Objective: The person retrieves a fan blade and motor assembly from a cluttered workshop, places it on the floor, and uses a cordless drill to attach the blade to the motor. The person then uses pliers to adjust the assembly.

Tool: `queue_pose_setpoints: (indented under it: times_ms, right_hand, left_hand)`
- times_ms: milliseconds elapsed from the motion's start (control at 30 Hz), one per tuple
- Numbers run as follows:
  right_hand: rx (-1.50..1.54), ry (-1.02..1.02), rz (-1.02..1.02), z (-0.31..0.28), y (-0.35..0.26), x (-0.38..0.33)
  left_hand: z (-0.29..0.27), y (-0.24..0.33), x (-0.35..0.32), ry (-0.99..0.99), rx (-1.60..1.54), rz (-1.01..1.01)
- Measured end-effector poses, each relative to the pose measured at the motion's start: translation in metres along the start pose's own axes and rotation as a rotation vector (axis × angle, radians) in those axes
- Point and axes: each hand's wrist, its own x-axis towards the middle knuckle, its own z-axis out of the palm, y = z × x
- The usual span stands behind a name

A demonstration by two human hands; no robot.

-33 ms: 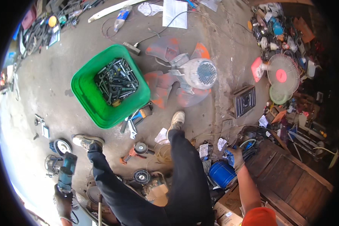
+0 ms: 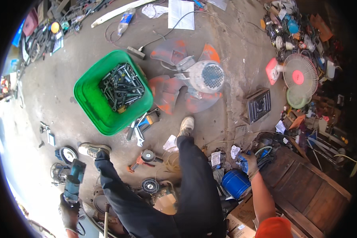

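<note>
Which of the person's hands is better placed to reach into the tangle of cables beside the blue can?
The right hand, probably. Gloved, it already rests on the cable tangle next to the blue can. The left hand is far across, gripping a teal power tool.

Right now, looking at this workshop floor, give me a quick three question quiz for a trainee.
1. True or false: the left hand holds a teal power tool.
2. What fills the green tub? A) rags B) metal hand tools C) bottles
3. Fill in: the gloved right hand reaches down beside a blue ______.

Key: 1 true. 2 B. 3 drum, a small barrel-shaped container just to the person's left of that hand.
</note>
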Motion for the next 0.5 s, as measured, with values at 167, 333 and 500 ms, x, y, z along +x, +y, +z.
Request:
queue_pose_setpoints:
  times_ms: [167,333,500]
  right_hand:
    - [0.192,-0.146,0.043,-0.109,0.016,0.065]
    - [0.262,-0.139,0.068,-0.165,0.012,0.052]
    - [0.248,-0.104,-0.004,-0.192,0.031,0.060]
  left_hand:
    - [0.025,0.178,-0.105,-0.092,-0.142,0.179]
    - [0.064,0.326,-0.134,-0.265,0.143,0.377]
    - [0.105,0.412,-0.154,-0.298,0.147,0.538]
